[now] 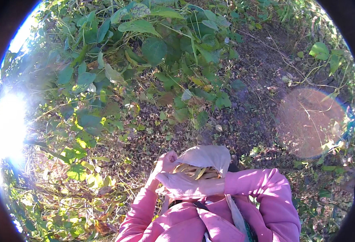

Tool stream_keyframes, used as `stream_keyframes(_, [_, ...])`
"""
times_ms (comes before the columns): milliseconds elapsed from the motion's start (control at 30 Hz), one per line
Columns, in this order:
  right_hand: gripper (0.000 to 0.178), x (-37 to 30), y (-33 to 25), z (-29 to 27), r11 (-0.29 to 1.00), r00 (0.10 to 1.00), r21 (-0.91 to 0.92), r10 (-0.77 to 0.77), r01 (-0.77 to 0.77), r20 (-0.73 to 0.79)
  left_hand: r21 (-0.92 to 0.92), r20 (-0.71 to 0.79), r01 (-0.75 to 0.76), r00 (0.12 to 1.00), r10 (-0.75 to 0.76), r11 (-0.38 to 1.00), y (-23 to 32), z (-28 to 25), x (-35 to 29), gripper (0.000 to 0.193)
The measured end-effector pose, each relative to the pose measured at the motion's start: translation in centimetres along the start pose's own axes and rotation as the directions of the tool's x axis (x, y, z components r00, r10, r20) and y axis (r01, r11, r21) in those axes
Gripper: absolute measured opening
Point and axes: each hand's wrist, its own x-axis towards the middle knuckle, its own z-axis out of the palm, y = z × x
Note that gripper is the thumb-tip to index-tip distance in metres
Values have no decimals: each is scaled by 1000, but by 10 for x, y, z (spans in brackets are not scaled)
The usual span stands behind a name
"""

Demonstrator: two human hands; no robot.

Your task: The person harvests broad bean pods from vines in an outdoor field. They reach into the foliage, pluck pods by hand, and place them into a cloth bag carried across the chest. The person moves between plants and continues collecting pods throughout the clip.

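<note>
A pale cloth bag (203, 155) is held against my front, its mouth gaping upward. Inside lie several dry, yellowish-tan bean pods (201, 173). At the bag's left edge, my left hand (167, 161) is closed on the cloth. From the right, my right hand (211, 186) reaches across the near side of the mouth, close to the pods. Cloth and pods hide its fingers, so whether it grips anything does not show. Pink sleeves cover both forearms.
Leafy green bean vines (153, 50) crowd the far side, with more sunlit plants (80, 169) at the left. Dry leaf litter (250, 105) covers the ground between them. Thin stems (302, 76) trail across at the right. Strong sun glares at the left rim.
</note>
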Motion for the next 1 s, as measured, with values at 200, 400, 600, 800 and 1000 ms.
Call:
stream_keyframes(200, [55,-10,40,10,987,985,-61,144,-150,-93,-80,166,0,986,13,997,16,-4,14,29])
stream_keyframes(400, [53,-36,74,13,993,971,-108,-72,48,-227,24,242,20,970,-25,1000,39,-1,25,24])
stream_keyframes(600, [54,-58,75,25,981,989,-193,-5,-23,-145,159,277,-202,948,153,966,68,9,40,34])
stream_keyframes(800, [39,-65,89,31,870,913,-412,94,-269,-398,324,283,-262,944,171,909,81,35,56,24])
stream_keyframes(1000, [45,-86,105,23,882,914,-283,307,-378,-264,541,349,-345,922,169,767,128,57,59,20])
